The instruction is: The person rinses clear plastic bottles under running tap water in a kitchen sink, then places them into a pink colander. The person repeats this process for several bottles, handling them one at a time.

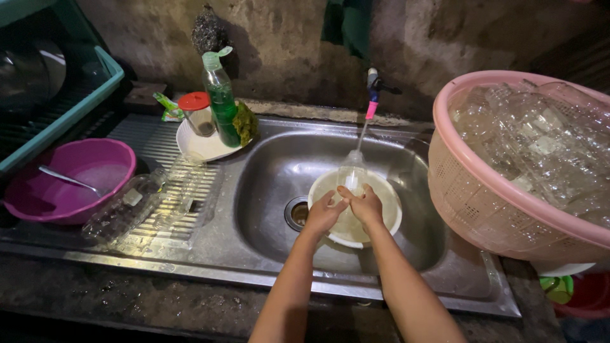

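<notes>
Both hands are over a white bowl (387,194) standing in the steel sink (273,184). My left hand (325,213) and my right hand (364,204) together grip a clear plastic bottle (351,173), held upright under a thin stream of water from the tap (373,89). The fingers wrap the bottle's lower part, which they hide. The sink drain (297,213) lies just left of the bowl.
A pink basket (483,209) full of clear plastic bottles stands at the right. On the drainboard lie two clear bottles (136,203), a purple basin (70,181) with a spoon, and a white plate (200,146) bearing a green soap bottle (221,95), a red-lidded jar and a sponge. A teal dish rack (70,101) is far left.
</notes>
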